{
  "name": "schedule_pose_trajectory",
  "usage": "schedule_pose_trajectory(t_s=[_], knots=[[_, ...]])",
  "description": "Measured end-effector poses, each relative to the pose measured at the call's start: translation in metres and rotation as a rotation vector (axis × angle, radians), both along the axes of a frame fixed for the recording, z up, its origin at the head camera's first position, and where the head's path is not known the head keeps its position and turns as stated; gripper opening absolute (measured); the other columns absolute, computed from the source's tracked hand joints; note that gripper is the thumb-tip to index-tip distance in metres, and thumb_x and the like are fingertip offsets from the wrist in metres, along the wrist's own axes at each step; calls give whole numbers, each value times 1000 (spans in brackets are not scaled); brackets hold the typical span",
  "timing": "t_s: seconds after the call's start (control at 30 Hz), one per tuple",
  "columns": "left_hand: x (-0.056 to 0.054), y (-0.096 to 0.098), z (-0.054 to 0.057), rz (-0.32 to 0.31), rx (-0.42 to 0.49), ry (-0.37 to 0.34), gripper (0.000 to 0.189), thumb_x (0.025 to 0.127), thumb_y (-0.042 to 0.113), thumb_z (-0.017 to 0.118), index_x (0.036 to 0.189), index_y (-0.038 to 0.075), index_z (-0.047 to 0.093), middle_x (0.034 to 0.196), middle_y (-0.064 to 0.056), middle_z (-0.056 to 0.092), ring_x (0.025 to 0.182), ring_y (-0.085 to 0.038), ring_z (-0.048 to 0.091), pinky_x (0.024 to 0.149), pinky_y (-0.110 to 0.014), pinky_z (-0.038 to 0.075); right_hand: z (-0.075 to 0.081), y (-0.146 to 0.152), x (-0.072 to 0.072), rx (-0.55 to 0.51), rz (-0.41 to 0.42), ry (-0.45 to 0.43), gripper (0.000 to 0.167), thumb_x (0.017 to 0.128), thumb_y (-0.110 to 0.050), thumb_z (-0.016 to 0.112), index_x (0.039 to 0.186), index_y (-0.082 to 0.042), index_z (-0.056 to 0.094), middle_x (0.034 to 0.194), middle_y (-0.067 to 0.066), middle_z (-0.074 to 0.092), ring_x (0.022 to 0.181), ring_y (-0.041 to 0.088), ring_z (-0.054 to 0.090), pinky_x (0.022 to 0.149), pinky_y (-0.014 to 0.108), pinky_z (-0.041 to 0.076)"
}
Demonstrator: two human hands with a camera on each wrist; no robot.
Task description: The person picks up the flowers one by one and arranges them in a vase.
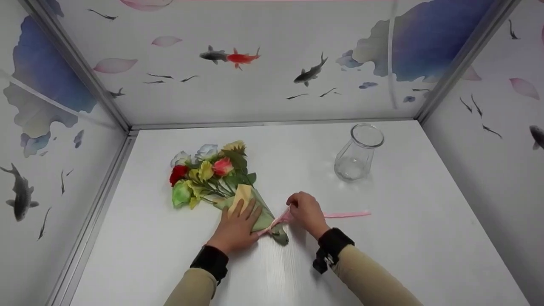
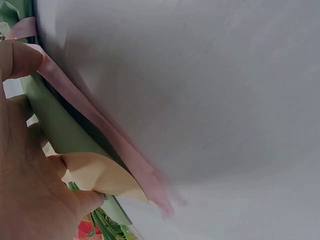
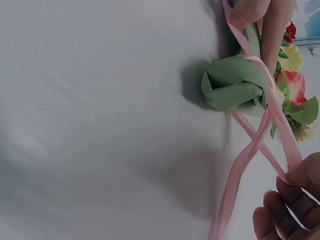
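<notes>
A bouquet of artificial flowers point(image 1: 205, 171) lies on the table, its stems wrapped in green and cream paper point(image 1: 264, 219). My left hand point(image 1: 239, 227) holds it down, fingers spread over the wrapping. Along the wrapping's edge, the left thumb point(image 2: 21, 59) presses a length of pink ribbon point(image 2: 95, 114). That ribbon loops around the narrow green paper end point(image 3: 227, 85), where its strands cross. To the right, my right hand point(image 1: 307, 212) pinches a ribbon strand between thumb and fingers, drawn away from the bouquet. One ribbon tail stretches rightward across the table beyond this hand.
A clear glass vase point(image 1: 353, 163) stands upright toward the back right of the white table point(image 1: 408, 255). Panels printed with fish and petals point(image 1: 272, 93) enclose the table at the back and both sides.
</notes>
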State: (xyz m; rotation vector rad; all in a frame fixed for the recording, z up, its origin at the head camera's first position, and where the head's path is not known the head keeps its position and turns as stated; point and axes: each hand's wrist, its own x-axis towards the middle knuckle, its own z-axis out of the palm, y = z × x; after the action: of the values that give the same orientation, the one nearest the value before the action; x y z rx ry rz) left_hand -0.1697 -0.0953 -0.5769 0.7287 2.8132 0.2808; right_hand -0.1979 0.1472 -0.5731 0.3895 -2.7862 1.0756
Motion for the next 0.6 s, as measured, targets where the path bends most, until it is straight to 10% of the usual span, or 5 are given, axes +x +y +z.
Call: schedule_pose_trajectory(t_s=[0.6], knots=[[-1,-1,-2,17,26,-17,68,101,47,51,160,16,37,169,-10,24,155,-41,19,115,-73,18,39,10,-34,9,-193,-1,11,101,-12,53,91,-8,57,67,0,50,57,17,42,56,33,35]])
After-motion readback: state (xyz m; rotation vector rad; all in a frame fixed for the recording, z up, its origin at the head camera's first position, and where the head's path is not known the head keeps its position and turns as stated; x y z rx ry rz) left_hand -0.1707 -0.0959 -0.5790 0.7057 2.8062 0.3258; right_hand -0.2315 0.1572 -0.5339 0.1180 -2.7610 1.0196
